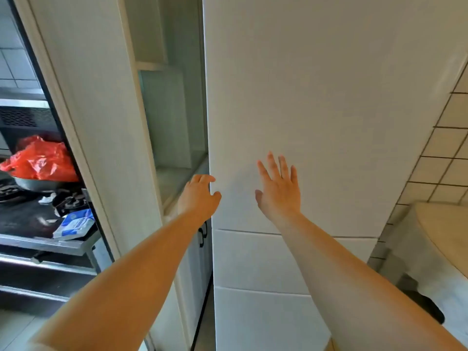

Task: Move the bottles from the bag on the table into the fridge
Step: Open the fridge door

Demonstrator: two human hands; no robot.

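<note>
The fridge (316, 102) stands tall and white straight ahead of the person, its upper door shut, with two drawer fronts stacked below it. The door's long axis runs upright, and its left edge is the part that matters for opening it. The left hand (198, 196) is the nearer one to that edge: its fingers (202, 179) curl round the edge and the thumb lies on the door face, so it appears to grip the door there. The right hand (278, 188) lies further right, fingers straight and spread, flat at or just off the door face; contact cannot be told. It holds nothing. No bottles and no bag of them can be seen. Left of the fridge is a narrow shelf recess (172, 117), and beyond that a stove (27, 214) with a red plastic bag (40, 158) in a metal bowl.
</note>
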